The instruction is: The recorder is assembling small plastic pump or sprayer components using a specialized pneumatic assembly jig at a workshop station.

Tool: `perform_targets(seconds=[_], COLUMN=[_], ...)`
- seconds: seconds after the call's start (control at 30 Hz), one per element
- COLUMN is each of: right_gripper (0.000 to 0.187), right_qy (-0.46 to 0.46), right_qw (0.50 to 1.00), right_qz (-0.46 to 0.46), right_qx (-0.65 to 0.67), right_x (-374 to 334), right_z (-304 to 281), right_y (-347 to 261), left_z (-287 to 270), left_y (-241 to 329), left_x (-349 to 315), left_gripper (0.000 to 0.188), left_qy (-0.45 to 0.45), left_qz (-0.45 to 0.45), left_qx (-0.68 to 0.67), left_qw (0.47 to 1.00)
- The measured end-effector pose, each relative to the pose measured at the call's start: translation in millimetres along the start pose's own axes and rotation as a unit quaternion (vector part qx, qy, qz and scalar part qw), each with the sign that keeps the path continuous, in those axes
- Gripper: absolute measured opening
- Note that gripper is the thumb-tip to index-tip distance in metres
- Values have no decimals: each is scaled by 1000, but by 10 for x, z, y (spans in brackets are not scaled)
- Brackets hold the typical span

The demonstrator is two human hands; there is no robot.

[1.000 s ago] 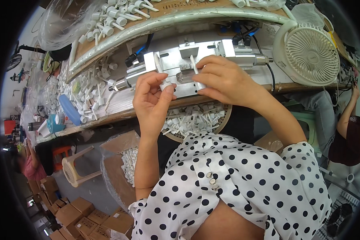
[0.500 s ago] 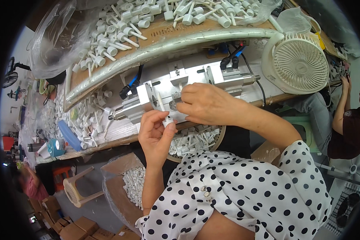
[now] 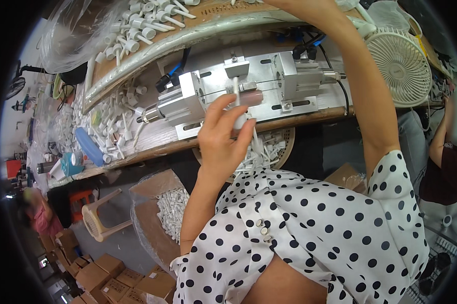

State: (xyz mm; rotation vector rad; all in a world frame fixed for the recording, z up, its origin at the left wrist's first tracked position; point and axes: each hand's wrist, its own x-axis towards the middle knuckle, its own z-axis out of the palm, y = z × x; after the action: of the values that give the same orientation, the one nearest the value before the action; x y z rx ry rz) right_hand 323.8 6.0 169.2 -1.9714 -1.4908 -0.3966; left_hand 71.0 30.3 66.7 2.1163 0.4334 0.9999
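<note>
A long wooden bench [image 3: 152,137] crosses the upper half of the frame, carrying a metal press fixture [image 3: 238,91] at upper centre. A white fan [image 3: 398,66] stands at the upper right. A bag of white plastic parts [image 3: 172,213] sits lower left of centre, under the bench. The left hand [image 3: 223,139], at centre, pinches a small white plastic part [image 3: 237,101] upright just before the fixture. The right hand is out of the frame at the top; only its forearm [image 3: 360,76] shows, so its grip cannot be told.
</note>
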Motion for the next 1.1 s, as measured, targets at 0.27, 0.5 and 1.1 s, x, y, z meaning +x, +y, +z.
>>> perform_targets(seconds=[0.27, 0.5, 1.1], right_gripper=[22, 20, 6], right_qy=[33, 31, -97], right_qw=[991, 972, 940], right_qz=[-11, -34, -300], right_qx=[132, 229, 128], right_x=[-468, -780, -1053], right_z=[-172, -201, 528], right_y=[-247, -341, -567], left_z=[222, -74, -674], left_y=[-33, 32, -533], left_x=[143, 412, 2140], left_gripper=[22, 30, 11], left_qy=[-38, -179, -85], left_qz=[95, 37, 221], left_qx=[163, 87, 266], left_qw=[981, 979, 934])
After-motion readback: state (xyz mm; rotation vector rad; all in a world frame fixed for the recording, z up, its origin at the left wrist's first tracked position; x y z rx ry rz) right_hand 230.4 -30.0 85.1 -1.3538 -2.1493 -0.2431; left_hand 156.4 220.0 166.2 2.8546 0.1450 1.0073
